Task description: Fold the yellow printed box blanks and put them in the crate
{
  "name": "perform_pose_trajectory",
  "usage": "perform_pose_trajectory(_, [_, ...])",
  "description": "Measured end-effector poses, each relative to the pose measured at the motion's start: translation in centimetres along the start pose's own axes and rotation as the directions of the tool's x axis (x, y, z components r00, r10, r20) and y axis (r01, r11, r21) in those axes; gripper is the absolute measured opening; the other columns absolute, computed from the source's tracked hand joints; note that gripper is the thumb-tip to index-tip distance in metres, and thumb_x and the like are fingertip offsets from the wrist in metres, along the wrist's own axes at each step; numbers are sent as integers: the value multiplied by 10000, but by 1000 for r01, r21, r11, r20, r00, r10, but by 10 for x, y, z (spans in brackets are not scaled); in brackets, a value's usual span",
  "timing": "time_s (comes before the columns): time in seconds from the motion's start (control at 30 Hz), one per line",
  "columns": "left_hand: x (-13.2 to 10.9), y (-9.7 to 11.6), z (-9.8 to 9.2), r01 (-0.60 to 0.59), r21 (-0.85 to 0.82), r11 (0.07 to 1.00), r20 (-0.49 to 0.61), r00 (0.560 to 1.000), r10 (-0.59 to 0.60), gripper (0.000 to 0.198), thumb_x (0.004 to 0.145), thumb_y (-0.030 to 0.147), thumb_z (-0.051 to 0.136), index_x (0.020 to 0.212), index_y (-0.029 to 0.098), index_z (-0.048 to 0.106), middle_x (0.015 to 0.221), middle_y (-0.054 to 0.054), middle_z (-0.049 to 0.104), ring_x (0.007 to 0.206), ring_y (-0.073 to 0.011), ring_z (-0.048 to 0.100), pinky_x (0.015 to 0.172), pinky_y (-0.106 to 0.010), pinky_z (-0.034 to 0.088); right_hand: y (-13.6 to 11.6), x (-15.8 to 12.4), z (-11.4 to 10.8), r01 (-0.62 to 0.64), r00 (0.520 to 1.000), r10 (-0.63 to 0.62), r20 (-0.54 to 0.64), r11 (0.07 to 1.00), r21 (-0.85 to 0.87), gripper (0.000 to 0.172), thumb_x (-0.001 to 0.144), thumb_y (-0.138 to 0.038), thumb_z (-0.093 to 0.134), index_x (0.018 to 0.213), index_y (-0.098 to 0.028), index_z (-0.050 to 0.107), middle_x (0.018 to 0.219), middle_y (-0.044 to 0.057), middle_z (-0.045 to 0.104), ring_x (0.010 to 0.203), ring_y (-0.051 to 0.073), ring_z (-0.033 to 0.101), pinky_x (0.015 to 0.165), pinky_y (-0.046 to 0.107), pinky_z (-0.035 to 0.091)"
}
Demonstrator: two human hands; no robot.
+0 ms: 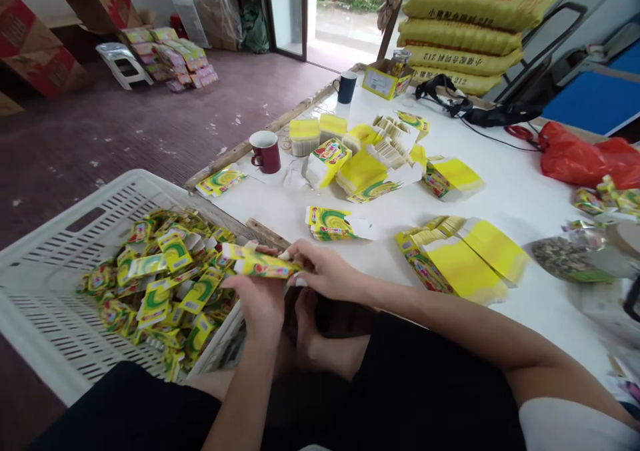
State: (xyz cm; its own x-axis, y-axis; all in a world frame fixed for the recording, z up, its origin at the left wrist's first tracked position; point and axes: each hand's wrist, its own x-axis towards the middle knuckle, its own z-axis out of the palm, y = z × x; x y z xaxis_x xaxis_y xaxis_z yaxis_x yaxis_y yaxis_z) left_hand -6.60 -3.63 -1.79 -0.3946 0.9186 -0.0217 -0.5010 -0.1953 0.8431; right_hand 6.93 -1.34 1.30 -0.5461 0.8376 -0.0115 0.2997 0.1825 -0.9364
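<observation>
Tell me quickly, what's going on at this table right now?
A person holds one small yellow box in both hands, the left hand under it and the right hand at its end, above the edge of a white crate full of similar boxes. On the white table lie stacks of flat yellow cartons, a red mug and a red bag.

The yellow sacks [463, 37] stacked at the surface's far edge carry Chinese characters and the number "212"; other print is unreadable.
</observation>
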Motion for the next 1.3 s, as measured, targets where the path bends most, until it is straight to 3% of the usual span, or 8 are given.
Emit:
perform_pose_trajectory(0.17, [1, 1, -8, -97, 128, 987, -26, 995, 101, 359, 765, 462, 853, 926, 204, 663, 908, -15, 728, 858, -145, 699, 844, -262, 568, 8, -7, -35, 109, 979, -139, -147, 974, -199, 136, 890, -129, 575, 963, -208, 658, 876, 3, 687, 792, 155, 580, 732, 273, 452])
perform_pose_trajectory(0.3, [9, 17, -20, -253, 332, 908, 161, 964, 210, 593, 750, 441, 863, 1243, 244, 600, 1314, -100, 664, 1292, -257, 618, 1134, -401, 459, 9, -18, -55, 189, 943, -323, -78, 715, -674, 264, 963, -100, 506, 1033, -241, 717, 968, 69, 725, 941, 228, 585, 890, 402, 466])
perform_pose_trajectory(0.47, [3, 15, -19, -273, 655, 705, 501, 855, -134, 800, 590, 362, 936, 1284, 199, 573, 1312, -133, 653, 1263, -349, 623, 1106, -502, 480, 3, -27, -45, 501, 823, -515, 239, 460, -733, 268, 1026, -223, 508, 1218, -358, 636, 1120, 12, 715, 1145, 243, 579, 1189, 533, 337])
perform_pose_trajectory(0.57, [-10, -2, -11, -219, 698, 682, 461, 866, -194, 557, 765, 349, 789, 1238, 187, 544, 1049, -77, 708, 974, -275, 706, 897, -431, 579, 3, -28, -35, 372, 804, -589, -84, 608, -701, 505, 982, -327, 592, 1463, -320, 436, 1382, 97, 594, 1347, 327, 497, 1240, 636, 250])
perform_pose_trajectory(0.67, [-20, -13, -5, -274, 722, 635, 416, 906, -82, 770, 737, 441, 839, 1347, 205, 431, 1178, -110, 691, 1054, -295, 701, 911, -431, 576, 7, -25, -31, 127, 888, -278, -367, 914, -386, 704, 937, -489, 630, 1534, -248, 345, 1443, 172, 535, 1415, 404, 459, 1161, 662, 390])
perform_pose_trajectory(0.87, [-26, -13, -6, -525, 649, 551, 603, 796, 48, 747, 817, 491, 781, 1374, 211, 369, 1336, -175, 598, 1241, -333, 643, 1006, -446, 543, 14, -21, -22, -102, 994, 105, -12, 985, 143, 456, 963, -558, 569, 1320, -277, 606, 1252, 85, 709, 1197, 293, 667, 1108, 520, 518])
perform_pose_trajectory(1.13, [-24, -13, -13, -461, 681, 569, 554, 832, 12, 619, 786, 346, 761, 1264, 237, 383, 1099, -81, 620, 948, -252, 687, 823, -374, 566, 8, -26, -24, 62, 995, -52, 85, 991, -116, 590, 989, -548, 521, 1485, -230, 504, 1393, 127, 656, 1286, 335, 625, 1085, 507, 531])
perform_pose_trajectory(1.3, [-16, -24, -22, -558, 646, 521, 604, 791, 98, 862, 703, 159, 691, 1428, 200, 226, 1388, -207, 482, 1334, -355, 535, 1053, -513, 499, 4, -30, -23, 286, 957, -247, 150, 885, -366, 659, 949, -125, 437, 1598, -215, 361, 1599, 178, 455, 1464, 293, 485, 1154, 499, 478])
